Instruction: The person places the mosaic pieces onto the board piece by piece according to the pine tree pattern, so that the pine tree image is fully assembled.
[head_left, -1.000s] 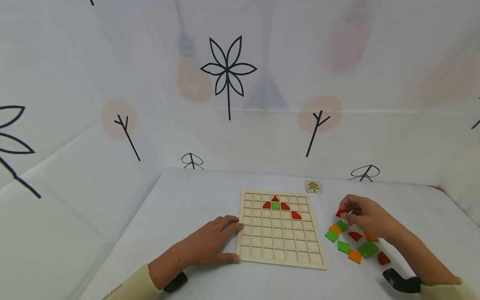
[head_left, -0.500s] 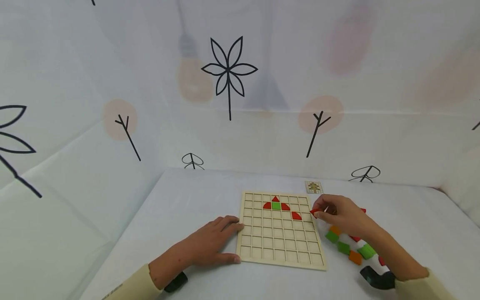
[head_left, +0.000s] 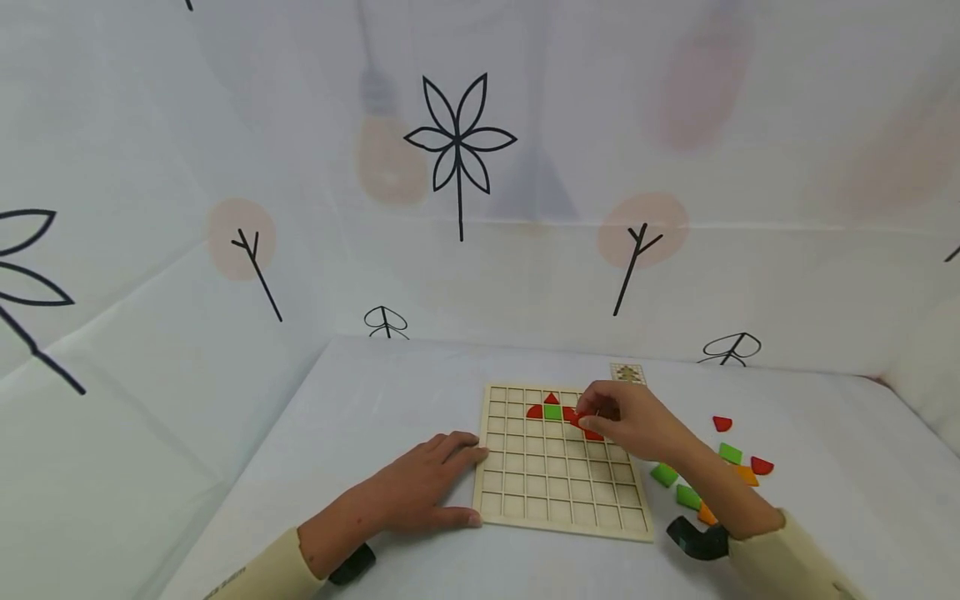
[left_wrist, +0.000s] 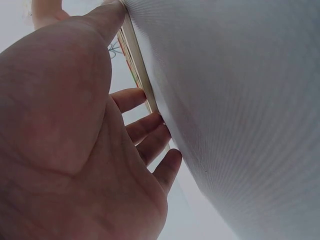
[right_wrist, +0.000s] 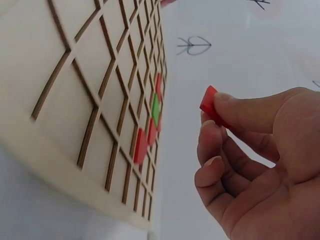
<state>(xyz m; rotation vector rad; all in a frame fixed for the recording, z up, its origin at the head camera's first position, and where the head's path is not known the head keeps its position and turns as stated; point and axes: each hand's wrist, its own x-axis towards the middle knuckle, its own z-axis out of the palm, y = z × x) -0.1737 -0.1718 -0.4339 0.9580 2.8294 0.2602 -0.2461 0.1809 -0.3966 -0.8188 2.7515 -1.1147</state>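
Observation:
A pale wooden grid board (head_left: 525, 483) lies flat on the white cloth. Fingertips and thumb of my left hand (head_left: 420, 479) touch its left edge, fingers spread and fairly straight. Over the board's upper right part, my right hand (head_left: 637, 423) pinches a small flat red tile (right_wrist: 208, 100) between thumb and index finger, raised off the grid in the right wrist view. Below it in the grid sit a red triangle (head_left: 551, 398), a green square (head_left: 552, 412) and red quarter-round tiles (head_left: 535, 412). The pinched tile's full outline is partly hidden by the thumb.
Loose green (head_left: 664, 475), orange (head_left: 746, 475) and red tiles (head_left: 722, 423) lie right of the board, some behind the right forearm. A small card with a tree pattern (head_left: 627, 372) lies behind the board. A printed white curtain (head_left: 525, 275) stands at the back.
My right hand has carried the red tile leftward from the loose tiles to above the board's upper right part. My left hand has stayed at the board's edge.

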